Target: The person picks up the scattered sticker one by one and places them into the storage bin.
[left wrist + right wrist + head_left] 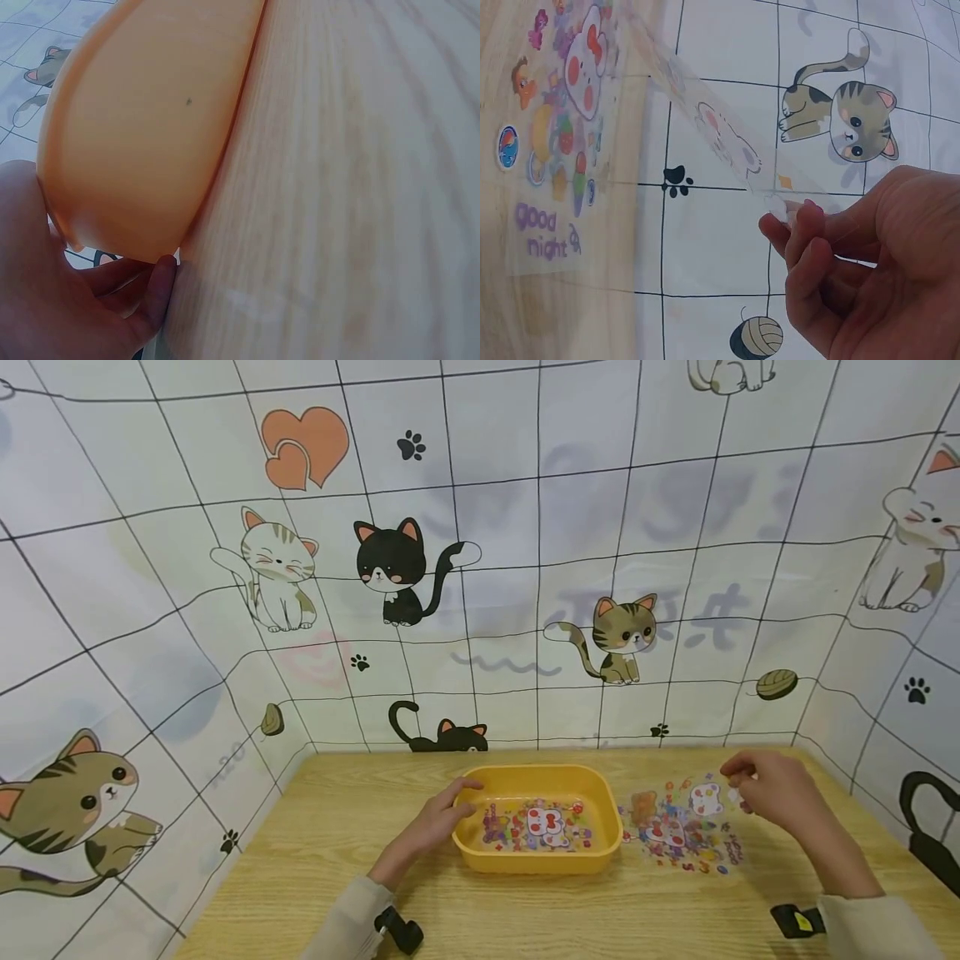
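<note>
A yellow plastic basin (537,864) stands on the wooden table, with colourful cartoon stickers (546,825) showing on its floor. My left hand (435,818) holds its left end, fingers over the rim. From the left wrist, the same hand (97,300) shows its thumb tip against the basin's lower corner. Right of the basin, a clear sheet of stickers (666,833) lies on the table, printed "good night" near one edge. My right hand (776,789) pinches clear film, which slants up off the table in the right wrist view with a white cartoon figure (731,139) on it.
Cat-printed sheeting (510,593) surrounds the table (315,860) at the back and both sides. A black strap-like thing (930,827) hangs at the right edge. Dark devices are strapped at both wrists, the right one (798,921) beside the sleeve.
</note>
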Tool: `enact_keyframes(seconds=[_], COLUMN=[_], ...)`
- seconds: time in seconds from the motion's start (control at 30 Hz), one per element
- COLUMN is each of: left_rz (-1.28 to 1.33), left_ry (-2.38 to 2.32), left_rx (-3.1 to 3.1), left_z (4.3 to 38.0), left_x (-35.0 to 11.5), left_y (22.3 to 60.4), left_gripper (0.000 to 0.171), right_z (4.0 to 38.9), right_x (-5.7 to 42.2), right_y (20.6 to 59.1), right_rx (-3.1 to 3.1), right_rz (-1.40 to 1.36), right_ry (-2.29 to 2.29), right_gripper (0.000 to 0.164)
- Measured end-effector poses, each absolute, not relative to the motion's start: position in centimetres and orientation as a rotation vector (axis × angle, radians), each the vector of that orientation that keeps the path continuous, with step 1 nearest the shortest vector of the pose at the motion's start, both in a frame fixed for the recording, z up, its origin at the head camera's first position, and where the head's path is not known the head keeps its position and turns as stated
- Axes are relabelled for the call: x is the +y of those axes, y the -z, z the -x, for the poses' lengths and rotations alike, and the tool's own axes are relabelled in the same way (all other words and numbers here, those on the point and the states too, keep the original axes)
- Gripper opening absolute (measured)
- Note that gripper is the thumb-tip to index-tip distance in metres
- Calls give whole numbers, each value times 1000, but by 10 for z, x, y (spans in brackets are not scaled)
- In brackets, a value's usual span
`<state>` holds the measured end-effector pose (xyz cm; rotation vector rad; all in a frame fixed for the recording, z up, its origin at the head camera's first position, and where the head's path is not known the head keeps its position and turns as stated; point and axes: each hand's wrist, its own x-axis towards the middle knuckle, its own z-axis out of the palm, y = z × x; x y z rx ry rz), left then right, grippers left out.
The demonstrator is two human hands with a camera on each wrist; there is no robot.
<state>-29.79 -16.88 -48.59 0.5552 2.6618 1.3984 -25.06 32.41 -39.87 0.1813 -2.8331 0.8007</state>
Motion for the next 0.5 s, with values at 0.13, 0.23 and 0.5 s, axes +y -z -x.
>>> enact_keyframes(seconds=[0.13, 0.23, 0.5], left_rz=[-550, -541, -531], left_ry=[-1394, -1392, -1394], left_rx=[2664, 2662, 2662], left_z=[298, 298, 300], left_x=[-168, -168, -169], left_y=[486, 486, 488], left_gripper=[36, 36, 36], right_z=[249, 247, 245], right_x=[324, 325, 326], right_y=[395, 393, 391], right_rx=[-2808, -2788, -2702], right_rz=[-167, -153, -140], right_ry=[-835, -836, -800], right_gripper=[30, 29, 23])
